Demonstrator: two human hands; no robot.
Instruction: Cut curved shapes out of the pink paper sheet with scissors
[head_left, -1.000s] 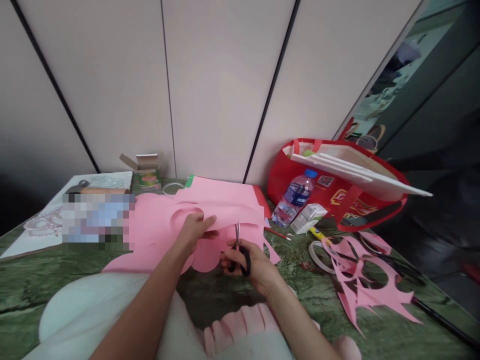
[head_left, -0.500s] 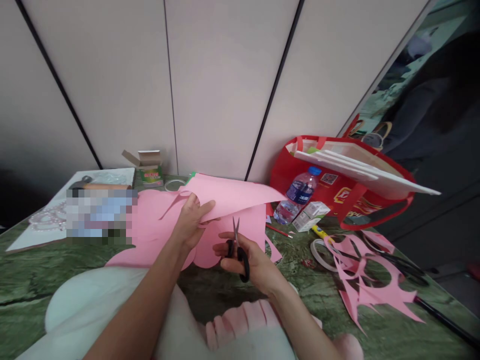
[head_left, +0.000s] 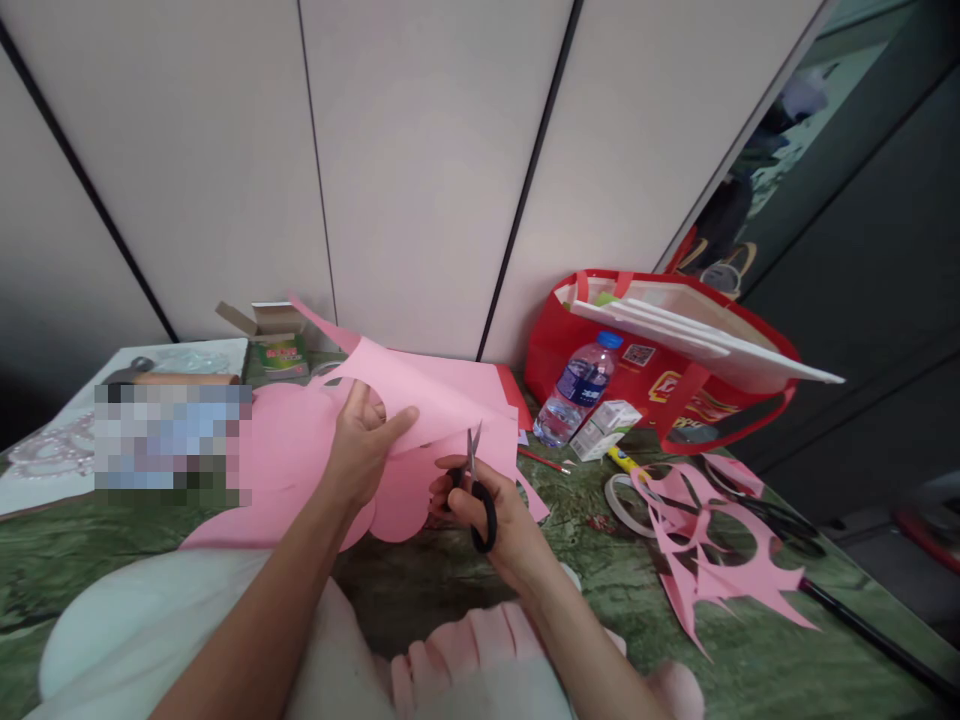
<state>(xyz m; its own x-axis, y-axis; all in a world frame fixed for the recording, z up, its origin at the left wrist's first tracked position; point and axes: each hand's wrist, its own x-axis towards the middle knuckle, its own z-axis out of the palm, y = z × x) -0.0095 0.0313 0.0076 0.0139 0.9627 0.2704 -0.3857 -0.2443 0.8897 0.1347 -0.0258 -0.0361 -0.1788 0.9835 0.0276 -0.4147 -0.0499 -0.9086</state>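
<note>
A sheet of pink paper (head_left: 427,392) is pinched in my left hand (head_left: 361,440), thumb on top and fingers beneath. Its cut edge curves around that hand, and a narrow strip sticks up at the far left. My right hand (head_left: 495,510) is closed on black-handled scissors (head_left: 480,505), with fingers in the loops. The blades are slightly apart and point away from me, at the sheet's near right edge. Under the sheet lie pink paper pieces with rounded edges (head_left: 277,440).
A red bag (head_left: 675,400) holding white boards stands at the back right. Before it are a water bottle (head_left: 576,390), a small white carton (head_left: 606,430), a red pencil (head_left: 544,460) and a tape roll (head_left: 626,505). Pink paper scraps (head_left: 750,550) lie right. An opened box (head_left: 281,345) stands back left.
My left hand has turned the pink sheet, so its right end swung nearer and its strip rose at the left. The scissors now meet the sheet's edge. The view has shifted slightly right.
</note>
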